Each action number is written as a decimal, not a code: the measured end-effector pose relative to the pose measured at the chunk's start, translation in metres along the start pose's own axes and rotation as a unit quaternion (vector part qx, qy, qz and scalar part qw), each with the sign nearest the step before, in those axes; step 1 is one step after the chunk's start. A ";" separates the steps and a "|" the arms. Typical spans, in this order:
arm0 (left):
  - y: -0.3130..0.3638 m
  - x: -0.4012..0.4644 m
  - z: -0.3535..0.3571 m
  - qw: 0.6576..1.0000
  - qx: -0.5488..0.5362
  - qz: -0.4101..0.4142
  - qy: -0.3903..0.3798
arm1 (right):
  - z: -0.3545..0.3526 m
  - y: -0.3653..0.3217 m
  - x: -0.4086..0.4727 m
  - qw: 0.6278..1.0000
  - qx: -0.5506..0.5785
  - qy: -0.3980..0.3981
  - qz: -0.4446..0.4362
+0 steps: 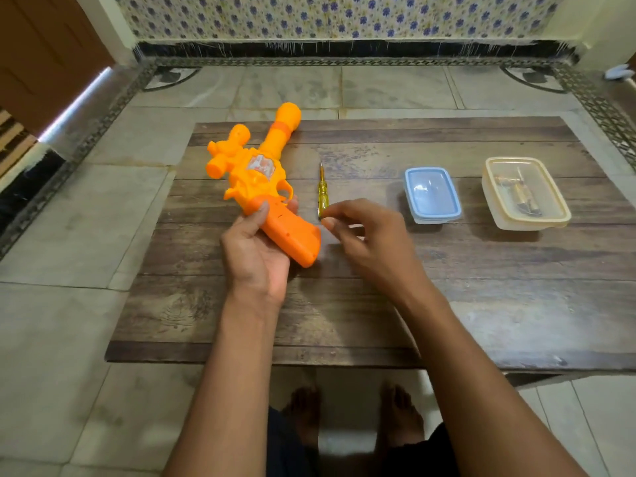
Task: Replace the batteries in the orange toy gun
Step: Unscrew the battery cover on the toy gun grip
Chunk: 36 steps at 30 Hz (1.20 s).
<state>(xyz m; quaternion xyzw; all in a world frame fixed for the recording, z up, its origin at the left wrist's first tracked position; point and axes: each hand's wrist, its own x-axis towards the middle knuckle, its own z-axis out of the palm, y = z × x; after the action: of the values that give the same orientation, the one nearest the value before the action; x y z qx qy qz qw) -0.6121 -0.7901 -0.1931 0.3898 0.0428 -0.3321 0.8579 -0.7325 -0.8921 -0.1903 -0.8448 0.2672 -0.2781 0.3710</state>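
The orange toy gun lies on the wooden table, barrel pointing away and handle toward me. My left hand grips the handle from below, thumb on its upper side. A yellow screwdriver lies on the table just right of the gun, tip pointing away. My right hand hovers at the screwdriver's near end, fingertips touching or almost touching the handle; I cannot tell whether it grips it. A cream lidded box at the right holds batteries.
A blue-lidded clear box stands between the screwdriver and the cream box. The low table sits on a tiled floor. My bare feet are under its near edge. A patterned wall runs behind.
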 end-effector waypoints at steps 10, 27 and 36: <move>-0.008 0.006 -0.003 0.999 0.030 -0.011 -0.020 | 0.018 -0.007 -0.008 0.999 0.024 -0.037 0.006; -0.014 0.006 0.001 0.994 0.101 0.042 0.001 | 0.008 -0.008 -0.010 0.996 0.065 -0.067 -0.004; -0.004 -0.002 0.004 0.997 0.070 0.005 -0.021 | 0.008 -0.004 -0.006 0.996 0.078 -0.040 0.002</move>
<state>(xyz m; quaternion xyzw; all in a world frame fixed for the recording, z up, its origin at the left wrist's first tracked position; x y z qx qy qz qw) -0.6168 -0.7938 -0.1929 0.4421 -0.0005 -0.3378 0.8310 -0.7306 -0.8818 -0.1931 -0.8229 0.2317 -0.2632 0.4470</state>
